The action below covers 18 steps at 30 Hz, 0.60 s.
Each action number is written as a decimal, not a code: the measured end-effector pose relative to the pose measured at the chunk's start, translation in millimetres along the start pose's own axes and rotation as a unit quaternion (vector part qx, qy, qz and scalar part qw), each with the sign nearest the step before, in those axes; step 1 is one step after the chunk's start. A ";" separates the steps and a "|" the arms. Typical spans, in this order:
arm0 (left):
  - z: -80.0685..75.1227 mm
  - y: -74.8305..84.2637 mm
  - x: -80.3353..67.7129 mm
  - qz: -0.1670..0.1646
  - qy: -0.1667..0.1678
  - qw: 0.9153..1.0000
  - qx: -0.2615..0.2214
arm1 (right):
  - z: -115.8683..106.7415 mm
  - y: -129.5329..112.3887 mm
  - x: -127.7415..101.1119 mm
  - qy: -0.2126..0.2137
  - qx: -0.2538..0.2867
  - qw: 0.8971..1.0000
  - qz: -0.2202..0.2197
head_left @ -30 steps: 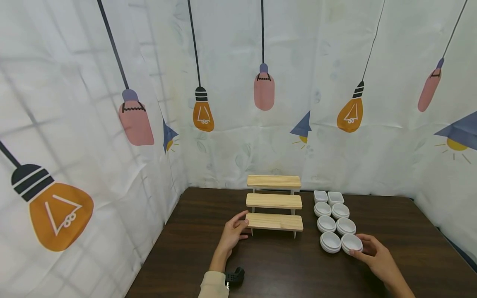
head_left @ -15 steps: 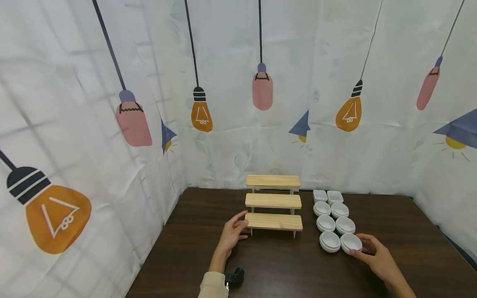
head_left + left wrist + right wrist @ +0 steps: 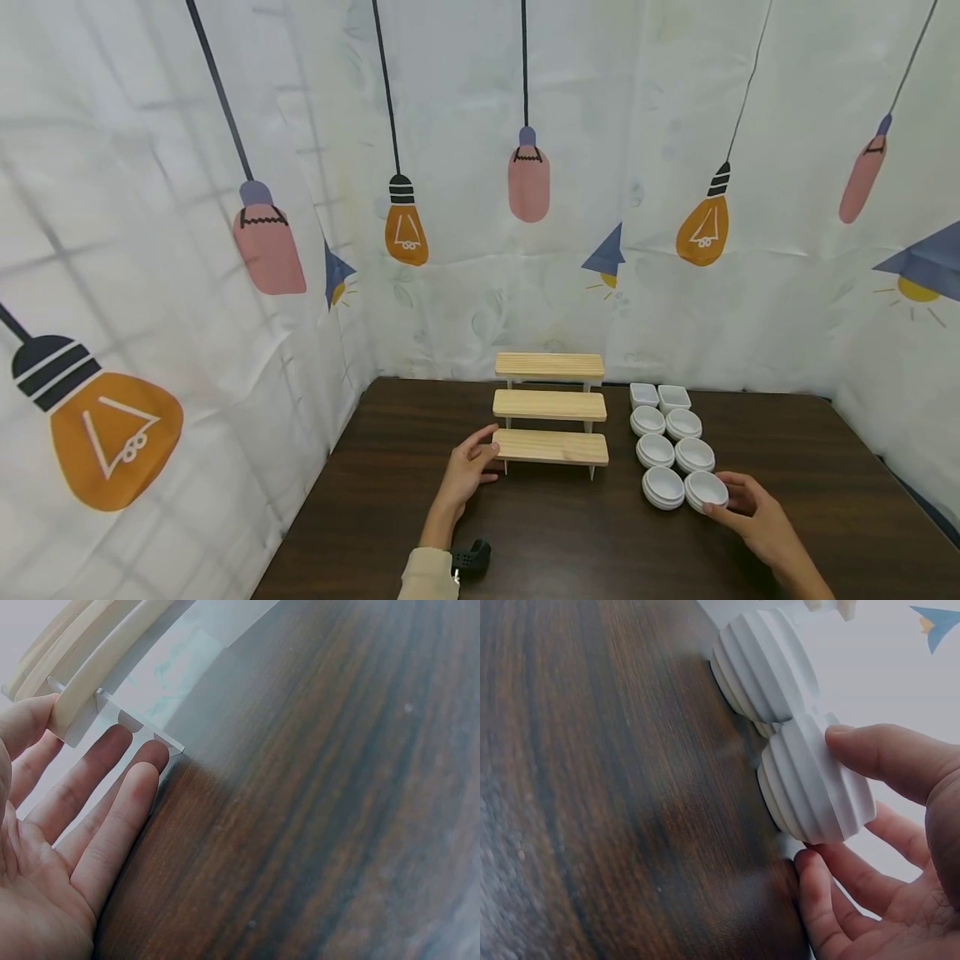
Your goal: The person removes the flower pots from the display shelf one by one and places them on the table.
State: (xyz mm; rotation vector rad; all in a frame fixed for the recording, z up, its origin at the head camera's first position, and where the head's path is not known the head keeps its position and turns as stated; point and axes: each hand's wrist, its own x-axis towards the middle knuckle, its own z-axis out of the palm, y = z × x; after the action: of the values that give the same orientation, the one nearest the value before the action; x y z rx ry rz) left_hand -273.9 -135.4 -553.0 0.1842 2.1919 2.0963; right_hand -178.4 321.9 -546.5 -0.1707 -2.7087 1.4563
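A three-step wooden display stand point(image 3: 551, 447) with pale boards on clear legs stands toward the back of the dark table. My left hand point(image 3: 467, 471) pinches the left end of its lowest board between thumb and index finger; in the left wrist view the other fingers point(image 3: 124, 806) reach out straight beside a clear leg. Small white bowls in layered stacks form two columns to the right of the stand. My right hand point(image 3: 757, 517) grips the nearest right-hand stack of bowls point(image 3: 817, 780), thumb on the rim and fingers around the lower side. That stack stands upright on the table.
Beside the gripped stack is another round stack point(image 3: 663, 487), with more round ones point(image 3: 656, 451) behind. Two square white dishes point(image 3: 674, 398) sit at the far end. The dark wooden table point(image 3: 577, 542) meets a white lamp-printed curtain point(image 3: 480, 308) at the back and sides.
The head view has shifted very slightly. Both hands, the stand and the bowls hold the same places.
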 end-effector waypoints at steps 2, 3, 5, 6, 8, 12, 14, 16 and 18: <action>0.1 -0.1 -0.1 -0.001 0.000 1.000 0.000 | 0.2 0.3 -0.4 0.000 -0.002 1.000 0.001; 0.1 -1.0 0.0 -0.001 0.000 1.000 0.000 | 0.3 0.5 -0.7 0.002 -0.002 1.000 -0.002; 0.2 -1.7 0.2 -0.004 0.001 1.000 0.000 | 0.3 0.6 -1.1 0.004 -0.004 1.000 -0.004; 0.5 -1.3 0.1 -0.005 0.001 1.000 -0.001 | 0.3 0.4 -1.4 0.005 -0.005 1.000 -0.005; 0.9 -0.9 0.4 -0.006 0.002 1.000 0.000 | 0.4 0.1 -1.7 0.008 -0.006 1.000 -0.007; 0.6 0.9 1.5 -0.005 0.003 1.000 0.000 | 0.1 -1.1 -1.1 0.007 -0.005 1.000 -0.010; 0.6 1.3 1.5 -0.004 0.004 1.000 0.001 | 0.1 -1.3 -0.5 0.008 -0.006 1.000 -0.014; 0.5 0.6 1.5 -0.005 0.006 1.000 0.003 | 0.4 -1.4 -0.1 0.008 -0.006 1.000 -0.015; 0.5 -0.5 1.5 -0.007 0.007 1.000 0.005 | 0.0 -1.1 0.2 0.005 -0.006 1.000 -0.016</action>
State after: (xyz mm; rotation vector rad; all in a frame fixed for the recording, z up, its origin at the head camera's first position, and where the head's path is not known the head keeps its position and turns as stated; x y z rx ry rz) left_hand -275.3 -134.7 -553.5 0.1530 2.2064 2.0852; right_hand -178.6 321.3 -545.6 -0.1330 -2.7002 1.4281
